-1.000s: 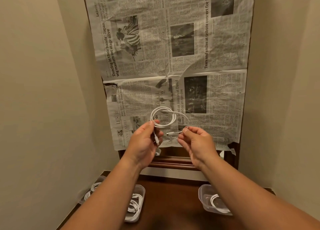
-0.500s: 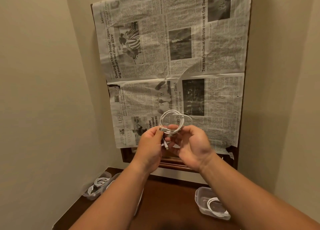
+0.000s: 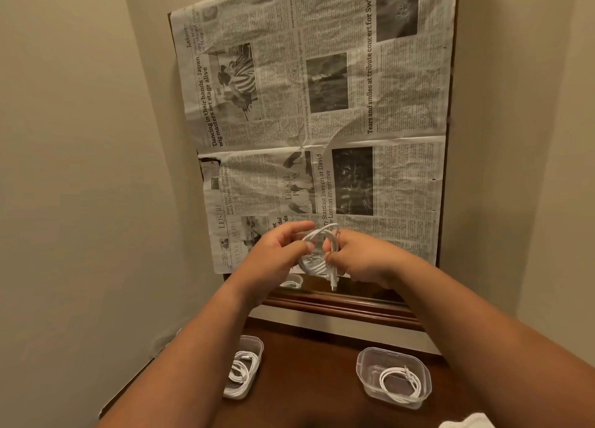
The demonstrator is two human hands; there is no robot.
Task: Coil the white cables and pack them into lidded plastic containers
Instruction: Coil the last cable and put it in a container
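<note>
The white cable (image 3: 314,268) is now gathered into a small, tight coil, held in the air in front of the newspaper (image 3: 322,105). The left hand (image 3: 273,253) pinches one side of it and the right hand (image 3: 363,260) is closed around the other side, so the hands almost touch. One plug hangs down below the coil. A second ago the hands were apart and the loop was wide, with a free end drawn to the right. I judge the coiling nearly finished; what remains is to place it in a container (image 3: 367,385) on the counter (image 3: 306,379).
</note>
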